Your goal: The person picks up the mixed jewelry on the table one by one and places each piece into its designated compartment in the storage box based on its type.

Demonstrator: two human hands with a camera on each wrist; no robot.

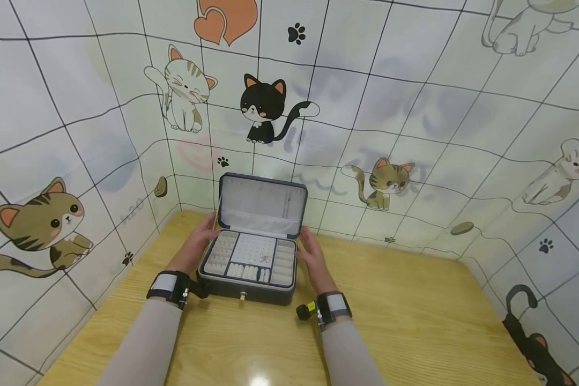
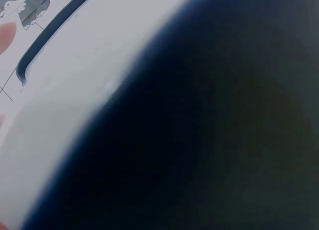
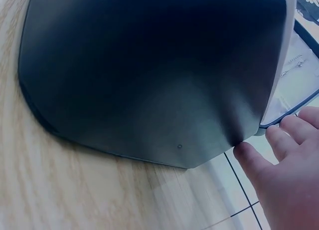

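A dark jewelry box stands on the table with its lid raised. Its pale inside has ring rolls, small compartments and a dotted middle panel with a few small shiny pieces. Thin necklaces hang inside the lid. My left hand is at the box's left rear corner; only bits of its fingers show in the left wrist view, where the box wall blocks most. My right hand touches the right side near the hinge with its thumb, the other fingers extended beside the lid.
The wooden table extends to the right and front of the box. Close behind and to the left stands a wall covering printed with cats and grid lines. A small brass clasp is on the box's front.
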